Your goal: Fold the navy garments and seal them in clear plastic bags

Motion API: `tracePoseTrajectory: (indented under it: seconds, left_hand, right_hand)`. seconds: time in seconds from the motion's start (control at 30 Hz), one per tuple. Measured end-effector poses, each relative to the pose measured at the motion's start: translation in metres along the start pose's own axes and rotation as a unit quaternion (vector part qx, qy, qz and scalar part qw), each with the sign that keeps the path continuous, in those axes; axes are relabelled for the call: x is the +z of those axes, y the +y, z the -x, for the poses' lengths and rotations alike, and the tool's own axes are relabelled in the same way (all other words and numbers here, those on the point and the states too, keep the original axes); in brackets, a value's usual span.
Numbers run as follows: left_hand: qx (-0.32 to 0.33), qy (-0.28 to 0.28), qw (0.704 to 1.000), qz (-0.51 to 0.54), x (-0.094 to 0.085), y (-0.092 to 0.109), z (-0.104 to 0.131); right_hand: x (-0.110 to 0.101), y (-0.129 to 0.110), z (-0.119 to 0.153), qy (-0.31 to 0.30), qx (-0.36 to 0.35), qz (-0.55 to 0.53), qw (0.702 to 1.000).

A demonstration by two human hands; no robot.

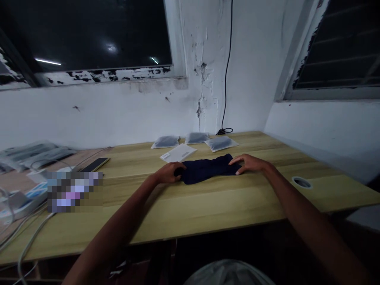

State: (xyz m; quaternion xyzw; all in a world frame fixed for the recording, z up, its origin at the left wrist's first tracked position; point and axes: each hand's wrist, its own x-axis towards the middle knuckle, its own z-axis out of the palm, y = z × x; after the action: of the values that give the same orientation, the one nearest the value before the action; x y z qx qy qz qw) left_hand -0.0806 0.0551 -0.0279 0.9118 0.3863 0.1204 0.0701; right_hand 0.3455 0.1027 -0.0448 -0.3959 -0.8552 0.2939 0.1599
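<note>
A dark blue cloth (pixel 204 170) lies stretched sideways on the wooden table (pixel 208 213). At its left end, my left hand (pixel 170 172) has its fingers curled round the edge of the fabric. My right hand (pixel 247 163) is at the other end, thumb and fingers pinching the cloth there. Just behind the cloth is a flat white packet (pixel 178 152) with a small label.
Three frosted pouches with dark contents (pixel 165 141) (pixel 197 137) (pixel 222 143) lie near the wall. A phone (pixel 95 164), a power strip (pixel 32 198) and cables occupy the left side. A round cable hole (pixel 302 182) is at the right.
</note>
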Motion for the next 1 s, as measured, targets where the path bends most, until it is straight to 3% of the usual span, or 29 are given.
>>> tracePoseTrajectory:
  seconds: [0.2,0.33,0.47,0.57,0.63,0.7,0.8,0.9,1.0]
  left_hand:
    - [-0.043,-0.041,0.996,-0.066,-0.007,0.003,0.0]
    - [-0.046,-0.035,0.995,-0.084,-0.006,0.001,-0.001]
    - [-0.035,-0.012,0.997,-0.073,-0.006,-0.003,-0.001]
    - [-0.025,0.009,1.0,-0.014,-0.012,-0.002,0.001]
    - [-0.012,0.012,0.998,0.062,-0.019,0.002,0.002]
    - [0.005,-0.018,0.986,0.168,-0.028,0.007,0.004]
    - [0.014,-0.088,0.938,0.334,-0.038,0.015,0.006]
    - [-0.032,-0.1,0.903,0.416,-0.034,0.015,0.004]
    - [-0.14,-0.044,0.913,0.381,-0.016,0.005,-0.001]
  right_hand:
    - [-0.003,0.008,-0.003,-0.001,-0.003,-0.01,1.0]
    - [-0.004,0.009,0.0,-0.008,0.004,-0.021,1.0]
    - [-0.002,0.003,-0.001,0.06,0.024,-0.015,0.998]
    - [0.0,-0.008,-0.003,0.15,0.033,-0.052,0.987]
    - [0.0,-0.017,-0.002,0.176,0.039,-0.1,0.979]
    - [-0.001,-0.027,0.003,0.158,0.041,-0.166,0.973]
    - [-0.002,-0.041,0.01,0.074,0.055,-0.273,0.958]
    - [0.002,-0.042,0.008,0.023,0.091,-0.334,0.938]
    - [0.012,-0.027,-0.004,0.11,0.15,-0.356,0.916]
